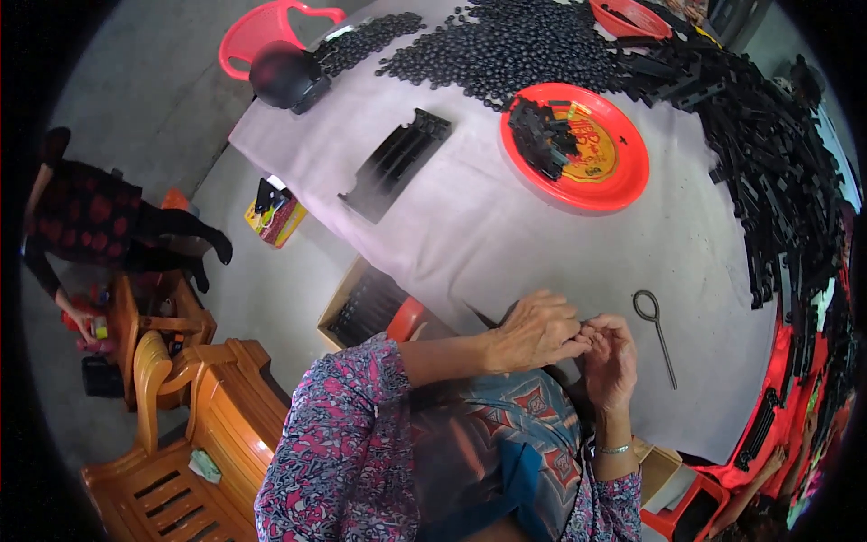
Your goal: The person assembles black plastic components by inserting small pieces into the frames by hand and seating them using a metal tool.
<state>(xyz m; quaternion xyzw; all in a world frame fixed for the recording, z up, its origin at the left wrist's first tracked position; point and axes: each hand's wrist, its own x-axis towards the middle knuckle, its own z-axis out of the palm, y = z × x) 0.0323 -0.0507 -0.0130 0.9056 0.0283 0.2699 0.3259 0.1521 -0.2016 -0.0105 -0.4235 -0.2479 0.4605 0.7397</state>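
Observation:
My left hand (540, 332) and my right hand (610, 359) meet above the near edge of the cloth-covered table (470, 235). Their fingertips are pinched together, and whatever sits between them is hidden or too small to name. To the right of my right hand lies a thin metal rod with a loop at one end (662, 343). Farther off, a red round plate (628, 176) holds a small pile of black plastic pieces (540, 135). A black slotted plastic part (397, 163) lies on the cloth, left of the plate.
Small black rounded pieces (515, 50) spread along the far side. Long black plastic strips (768, 172) heap on the right. A box of black parts (366, 307) stands beside my left forearm. A wooden bench (217, 406) and another person (90, 212) are at left.

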